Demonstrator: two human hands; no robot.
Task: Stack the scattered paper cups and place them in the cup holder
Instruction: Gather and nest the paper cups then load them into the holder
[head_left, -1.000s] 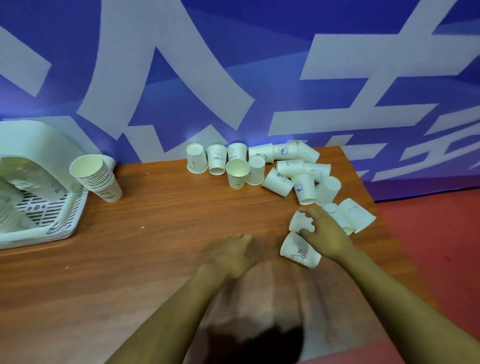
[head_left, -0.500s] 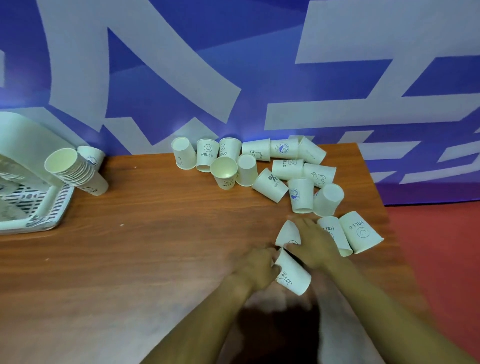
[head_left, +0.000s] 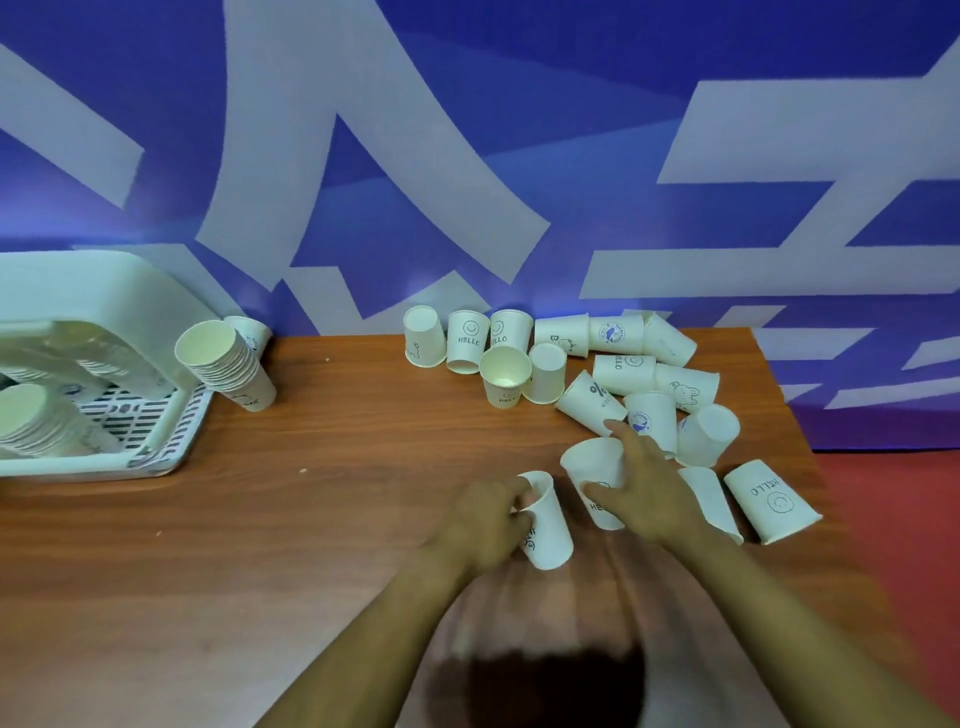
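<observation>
At lower centre of the frame, your left hand (head_left: 480, 525) now grips 1 paper cup (head_left: 545, 525), newly taken; your right hand (head_left: 647, 493) grasps a second cup (head_left: 597, 475), so nesting comes next, cup holder (head_left: 104, 364) at far left

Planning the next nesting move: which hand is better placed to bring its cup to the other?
Probably the right hand: it grips its cup from above, while the left hand holds the other cup as receiver.

Dim, bluish light; a dark soft shadow pools on the brown wooden table (head_left: 311, 519) below both hands. Soft focus, wide-angle bending at edges.
</observation>
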